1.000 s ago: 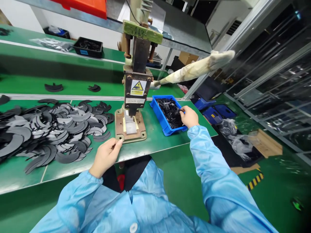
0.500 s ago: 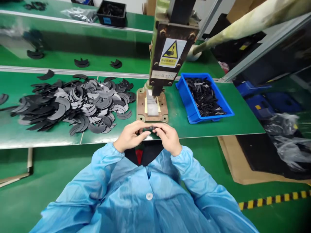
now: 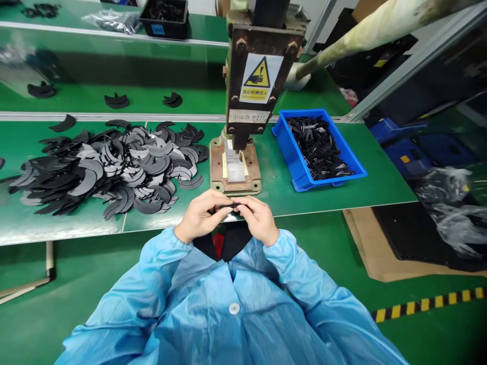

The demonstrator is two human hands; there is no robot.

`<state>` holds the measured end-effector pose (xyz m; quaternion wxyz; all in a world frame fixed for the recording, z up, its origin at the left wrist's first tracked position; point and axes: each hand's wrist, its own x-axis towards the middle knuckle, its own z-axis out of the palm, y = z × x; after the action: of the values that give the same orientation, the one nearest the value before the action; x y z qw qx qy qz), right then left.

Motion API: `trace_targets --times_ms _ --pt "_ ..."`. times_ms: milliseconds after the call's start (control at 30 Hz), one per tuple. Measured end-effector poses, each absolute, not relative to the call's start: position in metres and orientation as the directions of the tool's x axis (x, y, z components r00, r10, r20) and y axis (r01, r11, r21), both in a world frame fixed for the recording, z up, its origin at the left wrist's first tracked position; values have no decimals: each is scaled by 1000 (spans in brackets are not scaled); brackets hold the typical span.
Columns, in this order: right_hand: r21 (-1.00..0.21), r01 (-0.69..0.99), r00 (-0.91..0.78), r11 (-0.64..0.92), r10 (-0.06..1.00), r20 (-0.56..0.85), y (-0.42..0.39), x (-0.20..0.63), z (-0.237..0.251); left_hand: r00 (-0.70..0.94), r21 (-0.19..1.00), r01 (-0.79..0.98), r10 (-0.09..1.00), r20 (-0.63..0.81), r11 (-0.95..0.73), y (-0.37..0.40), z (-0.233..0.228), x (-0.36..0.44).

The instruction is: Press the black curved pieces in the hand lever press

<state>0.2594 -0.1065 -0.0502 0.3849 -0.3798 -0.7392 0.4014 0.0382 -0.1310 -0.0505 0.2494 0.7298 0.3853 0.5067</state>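
Between my two hands, at the table's front edge, is a small thin black part point(image 3: 233, 205), mostly covered by the fingers. My left hand point(image 3: 205, 215) pinches its left end, and my right hand point(image 3: 257, 218) pinches its right end. Just beyond the fingers stands a press point(image 3: 251, 76) with a hand-hazard warning label. Its plunger hangs over a metal plate point(image 3: 236, 172) on the brown base point(image 3: 216, 175). To the left lies a wide pile of black and grey crescent-shaped parts point(image 3: 125, 162).
A blue bin point(image 3: 348, 157) full of small black pieces stands right of the press. Several crescent parts point(image 3: 116, 100) lie on green behind the table's back rail. A black box point(image 3: 165, 28) and a clear plastic bag point(image 3: 114, 20) sit on the upper shelf. A pale pipe point(image 3: 350, 43) slants overhead.
The camera view has shifted slightly, so the press and pile appear further left. My hands stay together at the table edge, still pinching the black part.
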Motion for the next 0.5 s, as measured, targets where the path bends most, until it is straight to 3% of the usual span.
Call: trace_targets --times_ms 133,233,333,400,500 --pt "-851 287 -411 439 859 304 -99 274 -33 77 774 386 854 515 -502 -127 -41 34" --pt "-780 312 -244 542 839 486 -78 294 4 -40 753 508 862 505 -417 -106 -26 25" --pt "-575 310 -1 757 605 796 -43 309 67 -56 682 641 864 500 -353 -71 -15 16" --pt "-432 244 63 868 430 900 -20 312 118 -10 609 721 875 485 -330 -48 -13 13" --pt "-382 132 -84 915 394 915 2 306 184 99 499 803 899 427 -326 -24 -15 15"
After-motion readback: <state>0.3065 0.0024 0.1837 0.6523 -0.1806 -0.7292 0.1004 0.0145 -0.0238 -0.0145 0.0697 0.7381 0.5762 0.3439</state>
